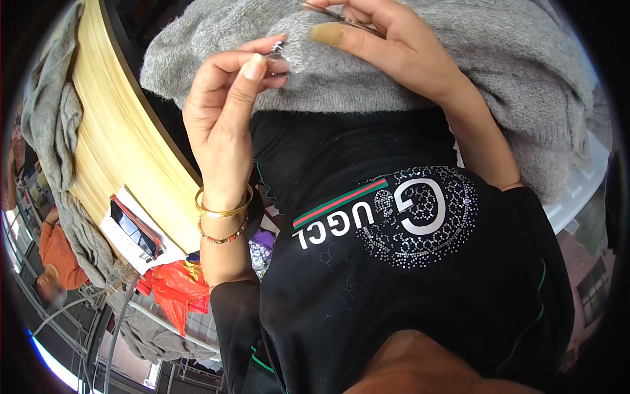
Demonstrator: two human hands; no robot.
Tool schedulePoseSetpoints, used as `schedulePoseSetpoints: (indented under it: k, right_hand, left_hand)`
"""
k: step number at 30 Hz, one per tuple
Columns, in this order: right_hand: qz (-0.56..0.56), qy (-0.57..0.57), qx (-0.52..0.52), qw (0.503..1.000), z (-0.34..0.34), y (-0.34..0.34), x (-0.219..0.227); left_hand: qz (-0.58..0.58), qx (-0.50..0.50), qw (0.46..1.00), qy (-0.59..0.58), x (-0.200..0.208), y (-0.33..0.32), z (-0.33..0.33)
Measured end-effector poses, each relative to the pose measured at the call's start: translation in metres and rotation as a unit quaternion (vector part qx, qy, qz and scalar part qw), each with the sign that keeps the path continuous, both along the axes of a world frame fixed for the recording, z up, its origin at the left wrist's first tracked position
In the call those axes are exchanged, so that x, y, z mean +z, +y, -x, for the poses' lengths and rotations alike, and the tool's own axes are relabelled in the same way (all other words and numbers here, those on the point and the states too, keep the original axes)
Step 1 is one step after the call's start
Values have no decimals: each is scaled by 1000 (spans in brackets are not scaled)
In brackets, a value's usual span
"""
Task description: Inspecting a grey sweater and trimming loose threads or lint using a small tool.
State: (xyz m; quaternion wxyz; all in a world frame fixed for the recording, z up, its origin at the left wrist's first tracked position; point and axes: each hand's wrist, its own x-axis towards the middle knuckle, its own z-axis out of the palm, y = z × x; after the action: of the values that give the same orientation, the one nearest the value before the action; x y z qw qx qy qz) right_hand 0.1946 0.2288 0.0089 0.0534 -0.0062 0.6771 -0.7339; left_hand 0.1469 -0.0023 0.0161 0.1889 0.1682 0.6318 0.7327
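Across the person's lap lies a grey knitted garment [420, 59], bunched in loose folds over the black top [394, 262]. The left hand [223, 111] pinches a fold of the knit between thumb and fingertips; the fingers are drawn close together, and a small shiny piece shows at the pinch point, too small to identify. The right hand [387, 46] rests on the garment just beside the left, with its fingers curled around a slim metal tool [341, 16], possibly small scissors or snips; the tool's tip is hidden at the frame edge. Both hands meet at one spot on the upper edge of the knit.

Progress, as a judgement: the work appears to be in mid-course at this spot. No finished or unfinished area can be distinguished on the fabric, so the remaining share cannot be determined.

A yellow tabletop [125, 131] stands to the left, with more grey fabric [52, 131] draped along it.
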Motion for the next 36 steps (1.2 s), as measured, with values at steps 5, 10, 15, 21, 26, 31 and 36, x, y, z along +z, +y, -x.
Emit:
schedulePoseSetpoints:
  k: [5, 10, 15, 21, 26, 31, 36]
  right_hand:
    - [-231, 222, -18, 947, -3, 1, 15]
    - [-376, 222, -3, 899, -10, 1, 34]
    - [-441, 256, -2, 861, -9, -3, 36]
    - [-456, 250, -8, 854, -10, -8, 38]
    - [-454, 262, -18, 852, -8, -10, 33]
    - [-431, 271, -26, 860, -8, -4, 25]
    - [-433, 220, -71, 871, -13, 20, 24]
  left_hand:
    - [-24, 10, 998, -64, -1, -5, 4]
    - [-14, -1, 999, -43, -1, -3, 2]
    - [0, -11, 1000, -17, 0, 0, -2]
    - [19, -24, 999, 9, -1, 1, -5]
    - [34, -27, 999, 11, -3, -1, -4]
    - [58, -24, 998, -32, -1, -3, -2]
    - [444, -89, 767, 454, -5, 5, 19]
